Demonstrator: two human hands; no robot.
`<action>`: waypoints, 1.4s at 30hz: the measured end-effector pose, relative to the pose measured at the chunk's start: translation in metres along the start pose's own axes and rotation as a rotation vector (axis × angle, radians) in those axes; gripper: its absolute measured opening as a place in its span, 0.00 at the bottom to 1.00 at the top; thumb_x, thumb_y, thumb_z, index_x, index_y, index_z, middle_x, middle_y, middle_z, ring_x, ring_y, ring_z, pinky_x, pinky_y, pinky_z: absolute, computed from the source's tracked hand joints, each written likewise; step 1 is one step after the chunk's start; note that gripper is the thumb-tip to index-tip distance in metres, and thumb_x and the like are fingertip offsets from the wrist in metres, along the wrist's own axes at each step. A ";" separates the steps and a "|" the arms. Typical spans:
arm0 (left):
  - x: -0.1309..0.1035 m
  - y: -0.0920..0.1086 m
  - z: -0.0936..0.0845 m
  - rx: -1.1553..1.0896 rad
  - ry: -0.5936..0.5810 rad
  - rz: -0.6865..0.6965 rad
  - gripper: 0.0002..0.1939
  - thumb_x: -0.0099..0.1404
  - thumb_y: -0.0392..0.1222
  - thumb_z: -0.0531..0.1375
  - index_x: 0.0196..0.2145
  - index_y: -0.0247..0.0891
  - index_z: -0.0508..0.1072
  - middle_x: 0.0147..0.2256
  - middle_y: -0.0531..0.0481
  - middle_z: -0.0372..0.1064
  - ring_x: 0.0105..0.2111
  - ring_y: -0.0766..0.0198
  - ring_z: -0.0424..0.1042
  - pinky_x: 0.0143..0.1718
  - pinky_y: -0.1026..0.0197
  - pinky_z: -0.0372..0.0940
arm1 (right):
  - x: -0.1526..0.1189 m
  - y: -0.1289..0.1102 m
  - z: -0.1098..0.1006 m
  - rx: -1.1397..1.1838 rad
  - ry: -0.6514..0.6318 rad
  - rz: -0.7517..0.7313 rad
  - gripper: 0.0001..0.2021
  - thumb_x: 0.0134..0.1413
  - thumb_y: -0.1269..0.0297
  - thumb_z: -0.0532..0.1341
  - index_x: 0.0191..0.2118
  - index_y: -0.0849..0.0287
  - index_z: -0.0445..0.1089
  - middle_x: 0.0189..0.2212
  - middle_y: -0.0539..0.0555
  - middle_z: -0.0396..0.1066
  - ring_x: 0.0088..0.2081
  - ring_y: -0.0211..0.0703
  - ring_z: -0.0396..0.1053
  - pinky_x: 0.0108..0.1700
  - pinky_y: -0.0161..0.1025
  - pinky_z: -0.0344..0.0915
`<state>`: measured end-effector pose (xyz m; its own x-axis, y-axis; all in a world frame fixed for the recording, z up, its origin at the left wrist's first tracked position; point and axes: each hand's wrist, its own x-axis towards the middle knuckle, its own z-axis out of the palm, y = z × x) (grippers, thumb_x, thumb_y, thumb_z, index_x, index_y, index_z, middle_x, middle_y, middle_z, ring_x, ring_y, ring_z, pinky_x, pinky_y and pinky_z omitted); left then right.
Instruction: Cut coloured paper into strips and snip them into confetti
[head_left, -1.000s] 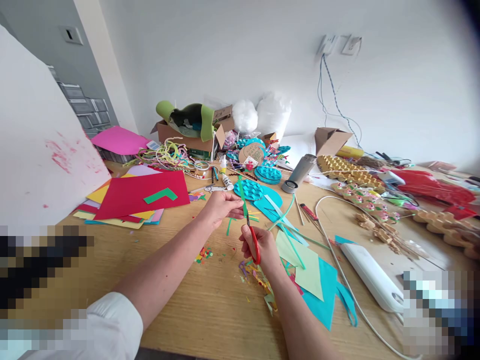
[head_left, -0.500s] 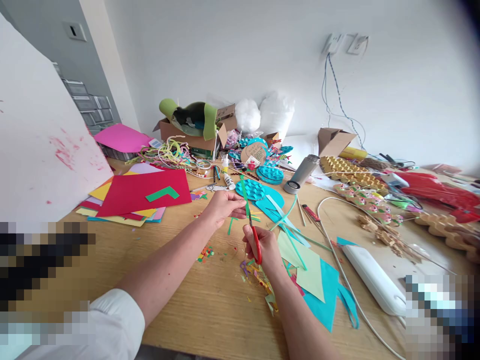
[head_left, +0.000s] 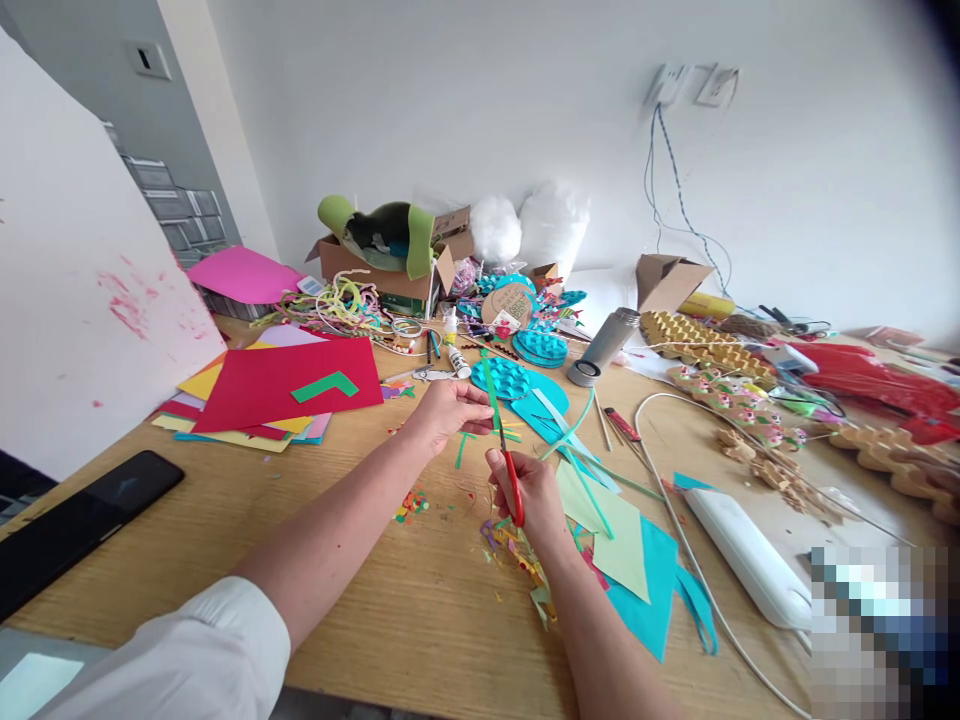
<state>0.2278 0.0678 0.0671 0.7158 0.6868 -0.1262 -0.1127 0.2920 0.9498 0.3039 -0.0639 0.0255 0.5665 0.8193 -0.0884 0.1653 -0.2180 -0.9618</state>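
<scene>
My left hand (head_left: pixel 448 412) pinches a narrow green paper strip (head_left: pixel 490 385) that stands up above the middle of the table. In my right hand (head_left: pixel 534 492) is a pair of scissors with red handles (head_left: pixel 513 488), blades pointing up at the strip's lower end. The blades meet the strip close to my left fingertips. Under my hands lie colourful paper scraps (head_left: pixel 517 552) and a small heap of confetti-like bits (head_left: pixel 411 507). Pale green paper (head_left: pixel 621 560) and blue paper (head_left: pixel 652 615) lie beside my right wrist.
A red sheet (head_left: pixel 247 385) with a bent green piece (head_left: pixel 324 387) tops a paper stack at left. A black phone (head_left: pixel 90 525) lies on the left edge. Rightward are a steel flask (head_left: pixel 604 347), a utility knife (head_left: pixel 622 425), and a white glue gun-like device (head_left: pixel 746 560) with a cord.
My hands and the scissors stay in nearly the same place, with the blades still at the strip's lower end. Only very slight shifts show.
</scene>
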 end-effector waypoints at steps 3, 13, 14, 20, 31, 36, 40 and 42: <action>0.001 0.000 0.000 0.009 0.006 -0.005 0.09 0.46 0.27 0.67 0.25 0.29 0.71 0.20 0.50 0.70 0.20 0.66 0.71 0.28 0.60 0.71 | -0.001 0.000 0.000 -0.016 -0.006 -0.013 0.23 0.45 0.43 0.61 0.19 0.61 0.62 0.10 0.48 0.62 0.10 0.32 0.59 0.12 0.27 0.55; 0.003 -0.004 0.002 0.024 -0.026 0.002 0.09 0.46 0.28 0.68 0.25 0.28 0.71 0.21 0.48 0.71 0.20 0.66 0.71 0.27 0.61 0.70 | 0.003 0.003 0.000 0.001 -0.024 -0.026 0.22 0.48 0.45 0.61 0.20 0.61 0.62 0.11 0.48 0.62 0.12 0.32 0.60 0.13 0.26 0.56; 0.003 -0.004 0.002 0.022 -0.026 0.001 0.09 0.46 0.28 0.68 0.25 0.28 0.71 0.21 0.48 0.71 0.20 0.66 0.71 0.27 0.61 0.70 | 0.003 0.003 0.000 0.003 -0.021 -0.025 0.22 0.47 0.45 0.61 0.20 0.61 0.62 0.11 0.48 0.62 0.11 0.32 0.60 0.13 0.26 0.56; 0.002 -0.005 0.002 0.015 -0.015 0.006 0.09 0.45 0.28 0.68 0.25 0.29 0.71 0.20 0.49 0.71 0.20 0.66 0.71 0.27 0.61 0.70 | 0.001 0.001 0.000 0.006 0.000 -0.013 0.23 0.46 0.44 0.61 0.19 0.61 0.61 0.10 0.47 0.60 0.10 0.32 0.58 0.11 0.26 0.53; -0.001 -0.001 0.005 0.032 0.004 -0.010 0.10 0.45 0.26 0.68 0.26 0.28 0.71 0.19 0.50 0.70 0.18 0.66 0.70 0.25 0.62 0.69 | 0.001 0.001 -0.001 0.013 -0.006 -0.017 0.23 0.45 0.44 0.62 0.20 0.61 0.62 0.11 0.48 0.62 0.11 0.33 0.61 0.13 0.27 0.57; -0.003 0.000 0.007 0.057 0.020 -0.006 0.10 0.45 0.24 0.67 0.26 0.28 0.70 0.19 0.51 0.69 0.17 0.66 0.70 0.24 0.62 0.69 | 0.000 0.000 -0.001 0.022 -0.016 -0.016 0.23 0.45 0.44 0.62 0.19 0.61 0.61 0.10 0.48 0.62 0.11 0.32 0.60 0.13 0.27 0.56; -0.002 -0.001 0.008 0.064 0.023 -0.005 0.10 0.47 0.23 0.66 0.27 0.28 0.70 0.19 0.50 0.70 0.18 0.66 0.70 0.24 0.62 0.69 | -0.001 -0.002 0.000 0.040 0.002 -0.001 0.24 0.43 0.43 0.62 0.19 0.61 0.61 0.12 0.47 0.62 0.11 0.32 0.60 0.12 0.27 0.56; -0.003 -0.001 0.007 0.065 0.018 -0.004 0.10 0.47 0.23 0.66 0.27 0.28 0.70 0.20 0.50 0.70 0.18 0.66 0.71 0.24 0.62 0.69 | -0.001 -0.003 0.000 0.042 0.011 0.002 0.24 0.43 0.42 0.62 0.19 0.61 0.61 0.12 0.48 0.62 0.11 0.32 0.59 0.12 0.27 0.55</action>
<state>0.2313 0.0607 0.0686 0.7039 0.6974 -0.1347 -0.0645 0.2516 0.9657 0.3028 -0.0636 0.0283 0.5758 0.8128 -0.0881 0.1302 -0.1975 -0.9716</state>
